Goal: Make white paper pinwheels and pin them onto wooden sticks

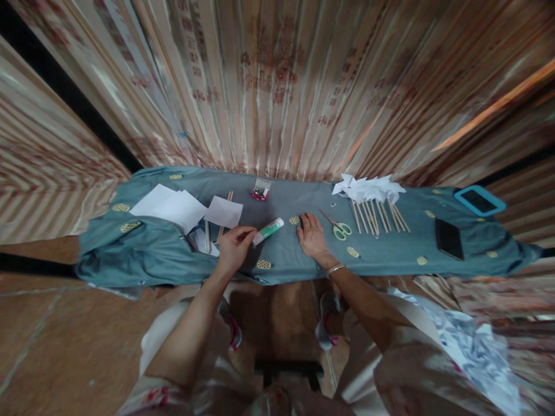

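My left hand (235,249) is closed in a pinch, its fingertips right at the near end of a green-and-white glue stick (267,231). Whether the fingertips grip the stick or only lie beside it, I cannot tell. Flat on the cloth, with fingers stretched out, lies my right hand (312,236), holding nothing. Close to its right side are scissors (341,230) with light green handles. Left of my left hand, a square of white paper (224,212) rests over some thin wooden sticks (221,233).
Blue-green cloth (277,271) covers the narrow table. White paper sheets (167,207) lie left. A small red box (260,189) of metal pieces stands at the back. Paper pinwheels (368,189) on sticks lie right, near a dark phone (449,238) and a blue-framed object (480,200).
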### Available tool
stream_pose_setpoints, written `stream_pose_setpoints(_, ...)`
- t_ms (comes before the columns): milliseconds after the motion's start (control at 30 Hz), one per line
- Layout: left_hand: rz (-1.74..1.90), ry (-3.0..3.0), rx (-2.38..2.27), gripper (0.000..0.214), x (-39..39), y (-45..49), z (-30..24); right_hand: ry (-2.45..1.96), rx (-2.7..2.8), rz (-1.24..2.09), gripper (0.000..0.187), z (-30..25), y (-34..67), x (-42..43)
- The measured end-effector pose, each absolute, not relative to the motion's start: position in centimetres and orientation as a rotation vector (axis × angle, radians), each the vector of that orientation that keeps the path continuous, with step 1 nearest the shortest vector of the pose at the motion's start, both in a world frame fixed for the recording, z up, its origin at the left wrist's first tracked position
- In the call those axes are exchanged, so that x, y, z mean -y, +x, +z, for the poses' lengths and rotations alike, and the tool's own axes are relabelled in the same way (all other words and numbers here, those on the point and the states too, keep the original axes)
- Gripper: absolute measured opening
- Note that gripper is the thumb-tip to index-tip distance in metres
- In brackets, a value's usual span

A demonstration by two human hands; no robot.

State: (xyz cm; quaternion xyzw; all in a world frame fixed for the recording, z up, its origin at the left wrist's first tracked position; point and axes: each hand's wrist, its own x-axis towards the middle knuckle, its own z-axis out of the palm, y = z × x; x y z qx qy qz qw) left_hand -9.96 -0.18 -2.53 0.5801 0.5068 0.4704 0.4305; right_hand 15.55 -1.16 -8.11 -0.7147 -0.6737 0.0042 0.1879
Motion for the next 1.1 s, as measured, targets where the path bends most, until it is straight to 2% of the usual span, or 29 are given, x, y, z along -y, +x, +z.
stream_pose_setpoints(167,1.064,2.047,-1.555,0.034,-1.2,-13.8,-2.9,-2.024,1.876,-0.003,0.049,-8.0,15.4,1.2)
stream_pose_setpoints(300,0.888,2.300,-1.652,0.042,-1.8,-14.9,-3.6,-2.045,1.873,0.017,0.049,-7.8,15.3,1.2)
stream_pose_setpoints(500,0.727,2.377,-1.695,0.047,-2.3,-15.1,-4.1,-2.045,1.874,0.046,0.050,-7.7,15.3,1.3)
stream_pose_setpoints(1100,0.670,2.446,-1.689,0.036,-4.0,-14.2,-5.1,-2.045,1.893,-0.031,0.050,-8.3,15.7,1.1)
